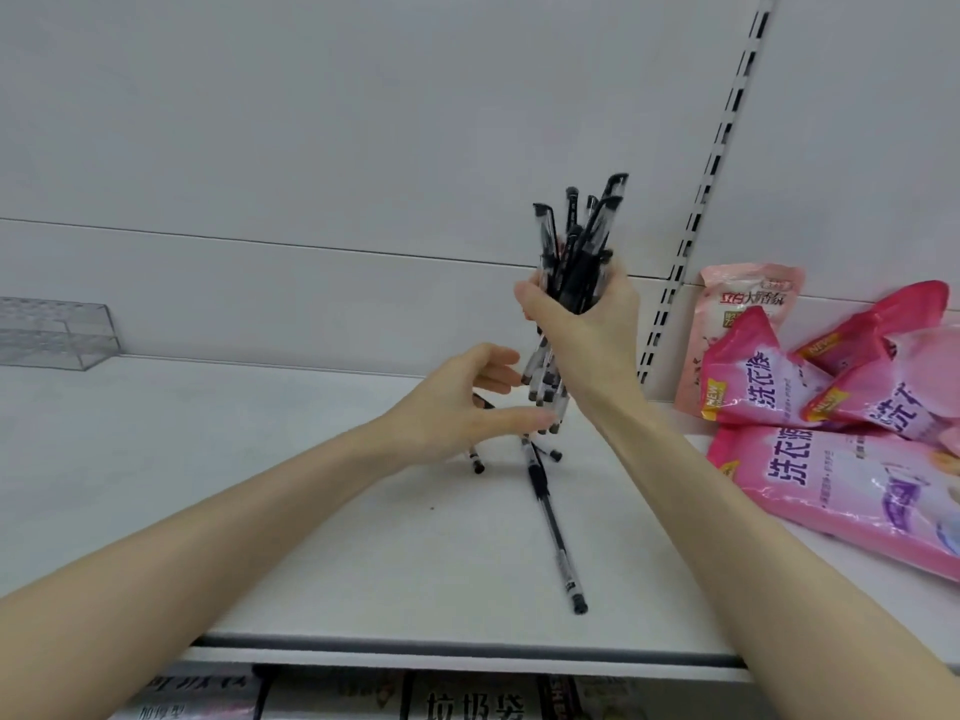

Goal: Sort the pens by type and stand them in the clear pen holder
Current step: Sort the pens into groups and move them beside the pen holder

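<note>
Above the white shelf [311, 511], the right hand [582, 314] is clenched around the middle of an upright bundle of black-capped, clear-barrelled pens [576, 241], caps fanning out above its fingers. The left hand [462, 402] sits just left of and below it, loosely spread and holding nothing, its fingertips at the bundle's lower ends; contact cannot be told. Beneath the hands, one black-grip pen [553, 527] lies flat on the shelf, with two more pen ends [477, 462] showing under the left hand. Well off to the left of the left hand stands the clear rectangular plastic pen holder [57, 332]. Beside the right forearm lie pink plastic pouches [831, 459].
</note>
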Demonstrator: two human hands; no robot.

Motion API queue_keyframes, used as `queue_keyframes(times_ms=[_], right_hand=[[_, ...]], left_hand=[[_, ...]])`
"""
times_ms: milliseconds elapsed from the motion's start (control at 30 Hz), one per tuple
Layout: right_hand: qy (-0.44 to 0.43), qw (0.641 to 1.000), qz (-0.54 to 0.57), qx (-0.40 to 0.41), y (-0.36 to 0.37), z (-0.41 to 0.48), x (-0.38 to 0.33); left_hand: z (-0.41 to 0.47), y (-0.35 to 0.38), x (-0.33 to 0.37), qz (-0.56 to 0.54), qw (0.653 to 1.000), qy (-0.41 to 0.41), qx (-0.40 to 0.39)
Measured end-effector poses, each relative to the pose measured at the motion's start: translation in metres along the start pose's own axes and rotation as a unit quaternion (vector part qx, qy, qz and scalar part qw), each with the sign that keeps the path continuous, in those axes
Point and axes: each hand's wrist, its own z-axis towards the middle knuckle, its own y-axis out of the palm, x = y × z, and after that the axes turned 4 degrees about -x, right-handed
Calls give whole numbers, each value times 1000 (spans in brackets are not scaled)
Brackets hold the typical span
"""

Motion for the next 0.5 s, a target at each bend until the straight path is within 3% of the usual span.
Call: queue_keyframes(times_ms=[300, 500], right_hand=[[57, 996, -47, -52, 0, -17, 26], [63, 998, -23, -19, -11, -8, 29]], left_hand=[[4, -2, -21, 14, 1000, -22, -8], [2, 4, -24, 58, 998, -17, -6]])
